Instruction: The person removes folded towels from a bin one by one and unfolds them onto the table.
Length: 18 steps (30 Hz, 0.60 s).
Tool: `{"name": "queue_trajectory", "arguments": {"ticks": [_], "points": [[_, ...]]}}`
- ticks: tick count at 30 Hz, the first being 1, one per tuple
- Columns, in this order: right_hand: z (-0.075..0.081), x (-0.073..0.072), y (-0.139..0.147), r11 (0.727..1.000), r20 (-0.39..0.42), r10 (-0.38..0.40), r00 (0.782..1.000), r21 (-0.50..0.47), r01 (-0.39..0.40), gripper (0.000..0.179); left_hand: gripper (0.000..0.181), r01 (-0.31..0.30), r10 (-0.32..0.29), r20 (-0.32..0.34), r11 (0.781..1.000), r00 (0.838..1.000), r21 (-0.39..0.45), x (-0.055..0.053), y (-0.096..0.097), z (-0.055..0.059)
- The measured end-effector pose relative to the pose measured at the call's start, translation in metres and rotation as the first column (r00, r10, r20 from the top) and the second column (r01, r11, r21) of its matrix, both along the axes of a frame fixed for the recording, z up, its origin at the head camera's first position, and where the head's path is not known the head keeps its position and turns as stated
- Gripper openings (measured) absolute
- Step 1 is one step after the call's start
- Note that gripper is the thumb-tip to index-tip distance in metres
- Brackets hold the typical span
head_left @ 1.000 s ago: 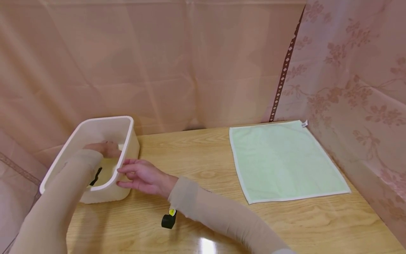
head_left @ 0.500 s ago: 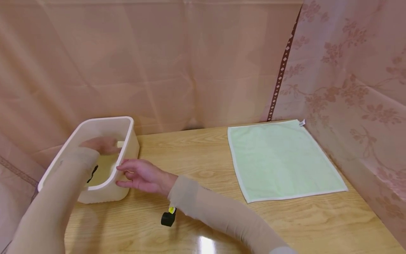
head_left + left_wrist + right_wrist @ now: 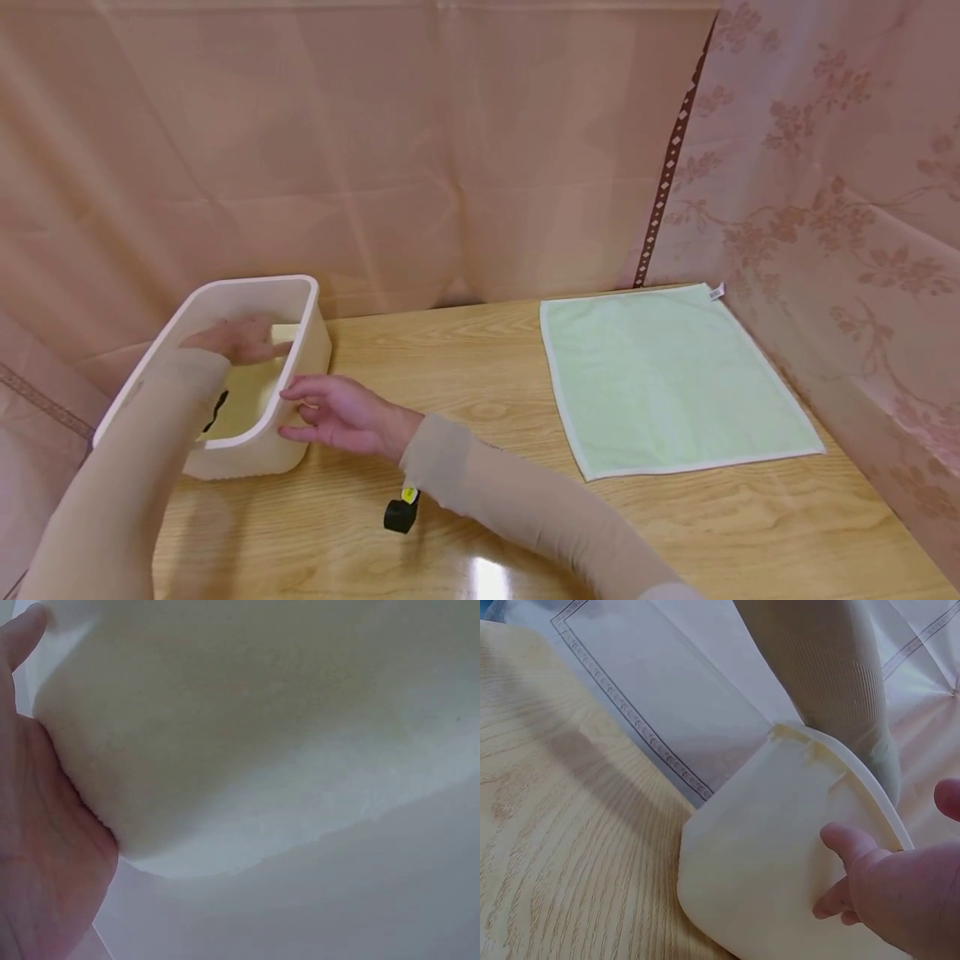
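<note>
A white plastic basin (image 3: 303, 375) stands at the left of the table. My left hand (image 3: 240, 340) reaches down inside it, toward the right wall. Against this palm (image 3: 52, 855) in the left wrist view lies a pale, cream-coloured thing (image 3: 187, 750) with a soft, uneven edge. It hides most of the fingers, so I cannot tell whether they curl round it. Beside the hand a pale yellow patch (image 3: 283, 333) shows in the basin. Outside, my right hand (image 3: 341, 414) rests its loosely bent fingertips at the basin's right wall, just under the rim, and holds nothing.
A light green cloth (image 3: 675, 383) with white edging lies flat at the right of the wooden table (image 3: 465, 367). Patterned pink curtains (image 3: 847, 208) close off the back and sides. Below the right cuff shows a small black strap end (image 3: 400, 515).
My left hand shifts slightly back and left inside the basin, and more of the pale yellow patch shows beside it. The right hand stays at the basin wall.
</note>
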State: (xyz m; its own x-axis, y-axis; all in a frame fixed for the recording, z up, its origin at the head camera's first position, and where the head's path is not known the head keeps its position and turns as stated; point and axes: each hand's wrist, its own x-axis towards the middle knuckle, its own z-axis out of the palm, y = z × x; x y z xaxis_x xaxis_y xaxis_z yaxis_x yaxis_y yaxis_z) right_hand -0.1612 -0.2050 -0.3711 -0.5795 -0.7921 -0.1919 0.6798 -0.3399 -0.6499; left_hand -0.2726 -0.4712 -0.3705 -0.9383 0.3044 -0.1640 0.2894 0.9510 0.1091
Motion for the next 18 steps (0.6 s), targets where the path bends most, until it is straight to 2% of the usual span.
{"name": "queue_trajectory", "arguments": {"ticks": [4,8,10,15,18], "points": [[0.000,0.000,0.000,1.000,0.000,0.003,1.000,0.000,-0.003,0.012,0.053,0.022,-0.022,0.010,1.000,1.000,0.007,0.011,0.011,0.014],[-0.002,-0.001,0.000,1.000,-0.013,0.006,1.000,0.000,-0.006,0.013,0.056,-0.001,0.002,0.009,0.999,1.000,-0.050,0.014,0.016,0.022],[-0.002,-0.002,-0.001,1.000,-0.020,0.001,1.000,0.001,-0.001,0.014,0.059,-0.027,0.028,0.005,0.997,1.000,-0.074,0.011,0.014,0.021],[-0.002,-0.004,-0.001,1.000,-0.020,-0.012,1.000,0.006,0.012,0.014,0.082,-0.108,0.111,0.014,0.987,0.994,-0.119,-0.001,0.002,0.013],[-0.002,-0.004,-0.001,1.000,-0.015,-0.006,1.000,0.002,0.006,0.015,0.088,-0.120,0.121,0.001,0.986,0.993,-0.118,-0.008,-0.005,0.010]]}}
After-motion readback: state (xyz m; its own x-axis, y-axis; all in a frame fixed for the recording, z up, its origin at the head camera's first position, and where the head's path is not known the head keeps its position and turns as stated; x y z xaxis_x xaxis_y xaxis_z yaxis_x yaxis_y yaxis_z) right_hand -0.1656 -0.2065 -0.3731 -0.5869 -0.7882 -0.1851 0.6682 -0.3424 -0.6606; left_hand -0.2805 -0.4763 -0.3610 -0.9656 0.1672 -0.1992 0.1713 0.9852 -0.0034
